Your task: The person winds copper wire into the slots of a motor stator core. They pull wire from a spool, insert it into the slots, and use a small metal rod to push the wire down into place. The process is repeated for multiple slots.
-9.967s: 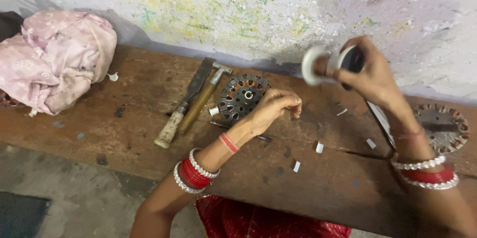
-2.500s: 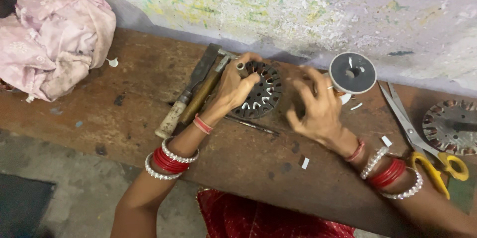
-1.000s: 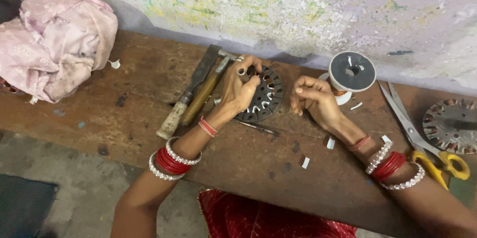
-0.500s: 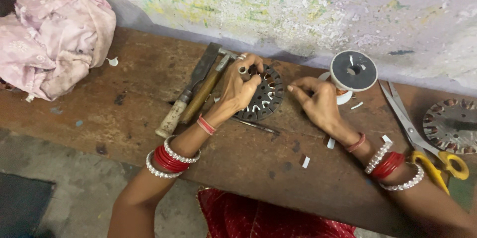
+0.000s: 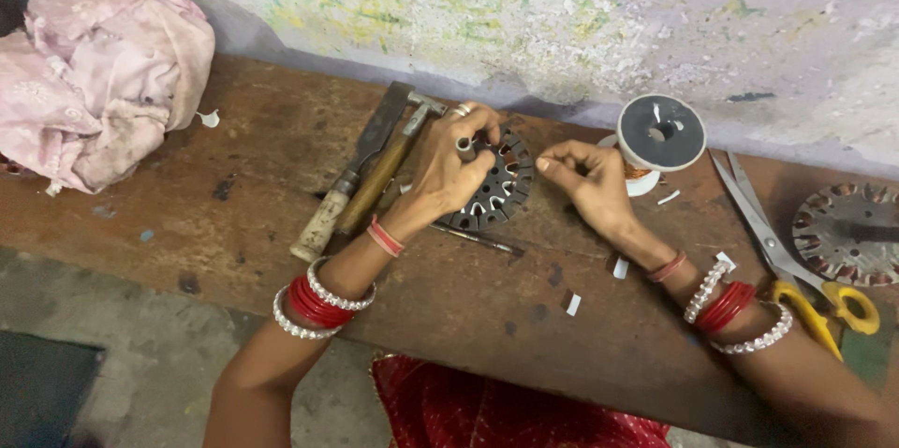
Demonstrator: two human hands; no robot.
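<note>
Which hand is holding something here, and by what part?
The left hand grips the round slotted metal core by its upper left rim. The right hand has its fingertips pinched together; whether it holds anything cannot be told.

Dim, even light; soft shadows under wall; slight blur throughout.

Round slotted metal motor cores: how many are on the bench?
2: one dark round slotted metal core under the left hand, one at the bench's right end beside the yellow-handled scissors.

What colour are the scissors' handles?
Yellow; the scissors lie at the right end of the wooden bench, seen in the head view.
</note>
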